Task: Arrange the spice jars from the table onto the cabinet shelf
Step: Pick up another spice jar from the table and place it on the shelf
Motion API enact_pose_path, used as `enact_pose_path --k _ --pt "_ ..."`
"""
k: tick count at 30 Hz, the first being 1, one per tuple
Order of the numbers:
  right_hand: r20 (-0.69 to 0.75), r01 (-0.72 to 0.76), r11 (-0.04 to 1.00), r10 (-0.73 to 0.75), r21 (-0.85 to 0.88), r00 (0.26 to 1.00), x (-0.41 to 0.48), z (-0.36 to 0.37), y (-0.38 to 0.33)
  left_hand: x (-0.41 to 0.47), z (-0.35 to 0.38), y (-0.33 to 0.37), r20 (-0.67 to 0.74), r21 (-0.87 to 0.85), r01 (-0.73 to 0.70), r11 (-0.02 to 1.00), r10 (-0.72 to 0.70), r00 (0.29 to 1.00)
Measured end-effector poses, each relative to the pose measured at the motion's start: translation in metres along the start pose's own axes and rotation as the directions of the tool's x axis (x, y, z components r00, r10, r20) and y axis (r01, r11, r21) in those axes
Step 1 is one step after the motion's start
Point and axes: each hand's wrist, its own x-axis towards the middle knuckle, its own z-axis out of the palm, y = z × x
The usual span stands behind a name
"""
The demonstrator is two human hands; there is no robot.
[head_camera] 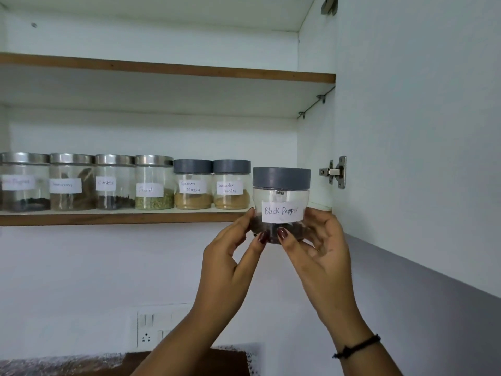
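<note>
A clear jar with a grey lid and a "Black Pepper" label [281,196] is held up at the right end of the lower cabinet shelf [116,217], in front of its edge. My left hand [233,256] grips its lower left side and my right hand [320,248] its lower right side. Along the shelf stands a row of several labelled jars: steel-lidded ones on the left, such as the cloves jar [114,182] and the fennel jar [154,183], then grey-lidded garam masala [193,184] and coriander powder [231,184] jars.
The open cabinet door [420,131] stands at the right with a hinge [334,172]. An upper shelf [168,69] holds nothing visible. A wall switchboard [154,329] sits below, above a dark countertop [81,365].
</note>
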Motion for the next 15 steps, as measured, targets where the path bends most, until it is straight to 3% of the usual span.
enact_pose_path --k 3,8,15 --pt "-0.022 0.069 0.997 -0.070 -0.014 0.997 0.009 0.000 0.000 0.011 0.002 0.005 -0.035 -0.005 -0.051 0.999 0.050 0.998" --pt "0.010 0.023 0.998 -0.022 -0.059 1.000 0.046 0.008 0.016 0.046 0.012 -0.010 0.011 0.064 -0.034 0.997 0.034 0.999" --pt "0.109 0.043 0.953 -0.011 -0.298 0.994 0.086 0.009 0.032 0.084 0.020 -0.033 0.010 0.236 -0.066 0.969 0.065 0.998"
